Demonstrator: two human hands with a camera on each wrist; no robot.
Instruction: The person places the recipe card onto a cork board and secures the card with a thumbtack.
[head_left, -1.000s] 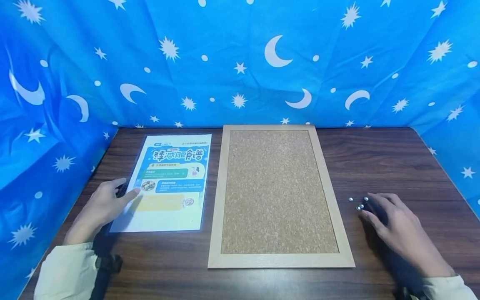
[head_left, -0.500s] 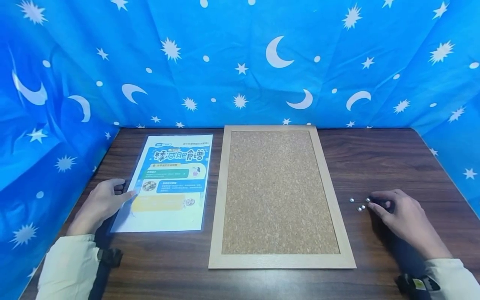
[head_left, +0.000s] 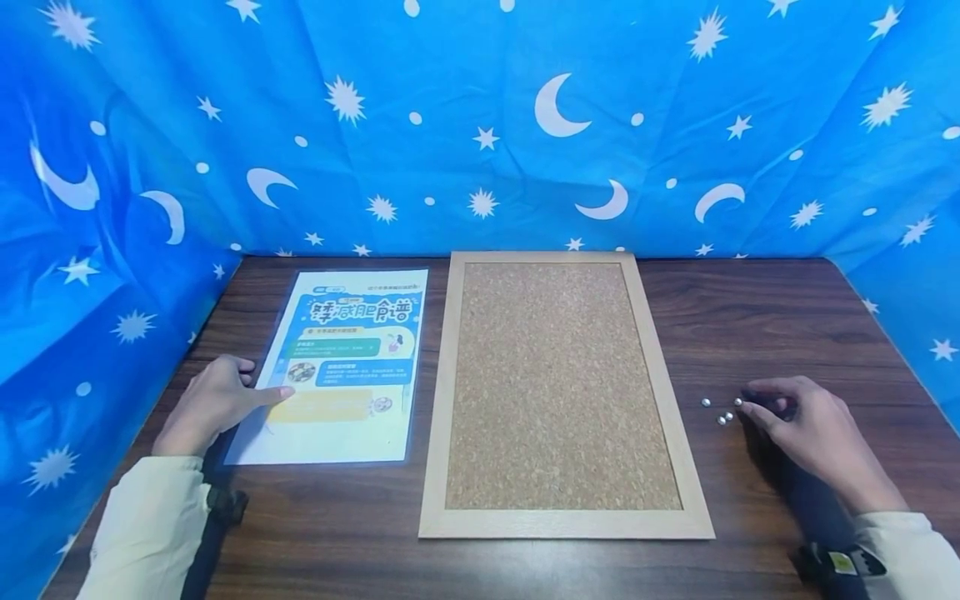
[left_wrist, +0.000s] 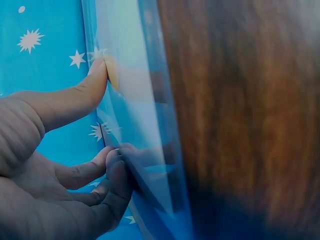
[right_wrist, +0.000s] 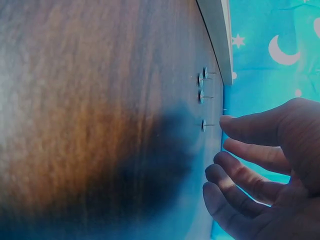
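Flanking four tacks point(right_wrist: 202, 96), the right hand point(head_left: 813, 427) is standing narrowly parted; the left hand point(head_left: 212, 398), loosely spread, is touching a sheet point(head_left: 345, 437); only the right wrist view is revealing upright pins point(right_wrist: 209, 97).

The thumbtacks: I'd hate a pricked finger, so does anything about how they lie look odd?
Yes: the four thumbtacks lie loose on the table beside the corkboard, pins pointing up, close to the right hand. That stands out because a careless touch could prick.
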